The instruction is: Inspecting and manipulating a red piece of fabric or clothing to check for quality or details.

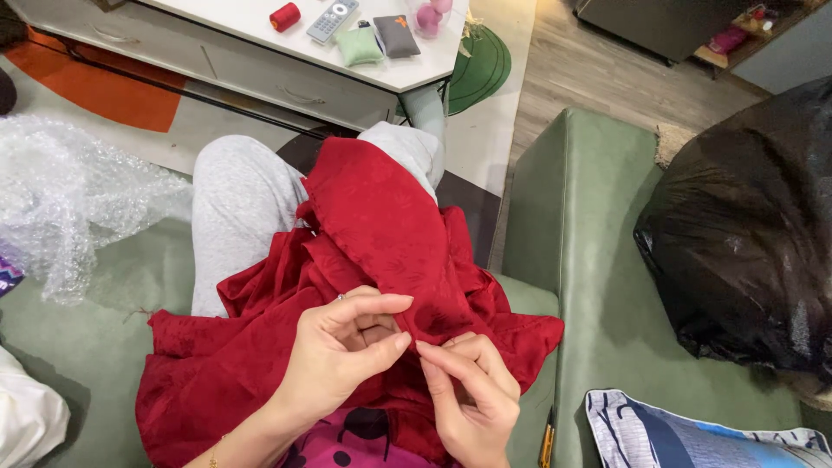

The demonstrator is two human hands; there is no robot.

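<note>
Red satin fabric (373, 251) lies bunched over the lap on a green sofa (572, 225). Left hand (342, 351) and right hand (472, 394) pinch one fold together, keeping it taut. At twelve o'clock, a white low table (260, 17) carries a red thread spool (284, 16).

One red cloth (364, 286), two hands, left (342, 351) and right (472, 394), one thread spool (284, 16), one remote (332, 20), two small pouches (359, 46)
</note>
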